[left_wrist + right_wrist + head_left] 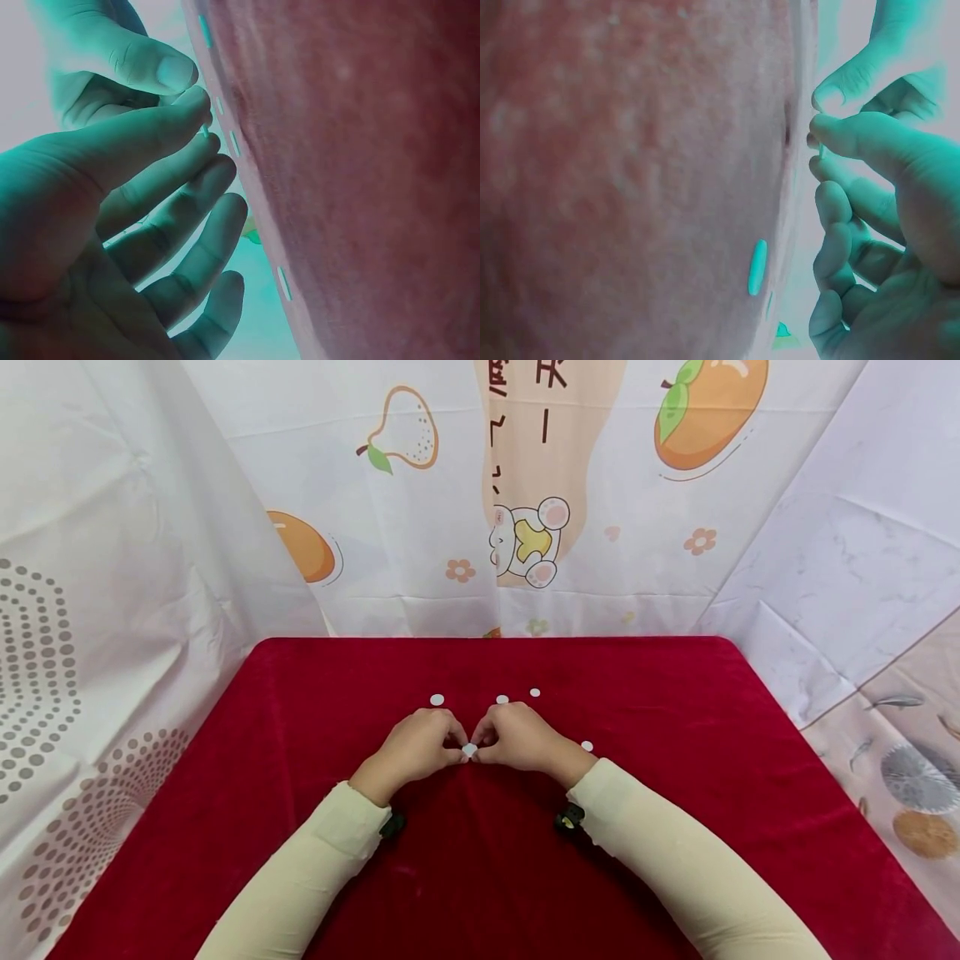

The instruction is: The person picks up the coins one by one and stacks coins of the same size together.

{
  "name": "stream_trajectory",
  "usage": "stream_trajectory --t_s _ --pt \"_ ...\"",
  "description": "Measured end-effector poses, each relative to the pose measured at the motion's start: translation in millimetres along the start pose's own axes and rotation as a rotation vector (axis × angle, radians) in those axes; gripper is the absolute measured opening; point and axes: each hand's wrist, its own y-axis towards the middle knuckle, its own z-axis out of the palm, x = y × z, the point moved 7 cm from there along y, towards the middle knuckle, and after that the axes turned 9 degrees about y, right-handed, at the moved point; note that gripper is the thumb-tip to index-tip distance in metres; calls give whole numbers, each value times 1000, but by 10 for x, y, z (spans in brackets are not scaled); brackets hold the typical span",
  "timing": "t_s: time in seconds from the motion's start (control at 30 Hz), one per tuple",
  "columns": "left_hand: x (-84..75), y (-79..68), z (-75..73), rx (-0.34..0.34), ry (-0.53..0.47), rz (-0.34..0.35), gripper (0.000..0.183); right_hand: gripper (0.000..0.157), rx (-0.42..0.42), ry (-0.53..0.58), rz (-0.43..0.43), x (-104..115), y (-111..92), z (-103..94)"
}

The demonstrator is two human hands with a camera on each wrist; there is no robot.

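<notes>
Both hands meet over the middle of the red table and pinch one small white disc [469, 749] between thumb and fingertips. My left hand [420, 743] grips its left side, my right hand [517, 737] its right side. Seen in the left wrist view, the disc's thin edge [206, 131] shows just past the left thumb tip, and the other left fingers are spread loosely below. In the right wrist view a sliver of the disc [823, 151] shows between thumb and forefinger. Fingertips cover much of the disc.
More white discs lie flat on the red cloth [480, 877]: one beyond the left hand [437, 700], one partly behind the right hand [502, 699], one farther back [535, 692] and one beside the right wrist [587, 746]. A printed white curtain [420, 543] hangs behind the table.
</notes>
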Motion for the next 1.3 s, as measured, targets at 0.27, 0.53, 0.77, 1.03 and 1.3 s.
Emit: stream_trajectory --t_s 0.27,0.53,0.77,1.03,1.3 --pt "-78 -39 -56 -22 2 14 9 9 -3 15 -37 10 -65 -69" --pt "-250 -89 -119 -60 20 53 11 10 -54 45 -85 -15 -203 -173" --pt "-396 -144 -158 -99 -20 91 13 12 -90 113 -142 -23 -373 -275" --pt "-516 -172 -135 -77 -44 122 13 14 -76 131 -143 -55 -549 -311" --pt "-628 -186 -70 -57 -39 160 13 17 -53 164 -113 -121 -697 -308"
